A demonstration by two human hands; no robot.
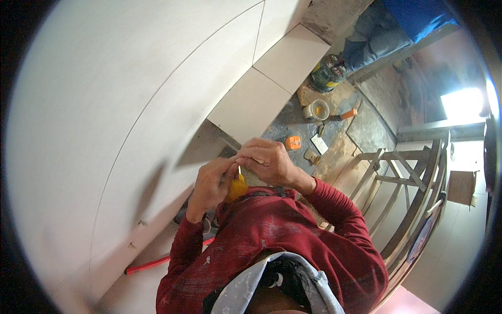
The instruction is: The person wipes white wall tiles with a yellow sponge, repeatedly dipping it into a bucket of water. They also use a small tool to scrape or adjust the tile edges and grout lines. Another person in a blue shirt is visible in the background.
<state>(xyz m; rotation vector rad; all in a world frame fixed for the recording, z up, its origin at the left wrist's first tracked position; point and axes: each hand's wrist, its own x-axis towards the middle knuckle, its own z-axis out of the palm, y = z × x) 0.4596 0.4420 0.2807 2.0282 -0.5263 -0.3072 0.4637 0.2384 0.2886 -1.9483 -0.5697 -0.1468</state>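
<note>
In front of my chest my two hands meet, fingertips together. My left hand (210,184) is closed in a pinch. My right hand (269,159) is also closed, thumb and fingertips pressed against the left's. A thin pale sliver shows between them, too small to name. Just below the fingers is a yellow thing (237,189), soft-looking and partly hidden by my left hand; I cannot tell whether it is held or hangs at my waist.
A white tiled wall (172,115) rises close on my left. On the floor lie a pale bucket (317,110), an orange box-like thing (293,143), a white card (319,143) and a dark green container (328,73). A wooden ladder-like frame (413,172) stands to my right.
</note>
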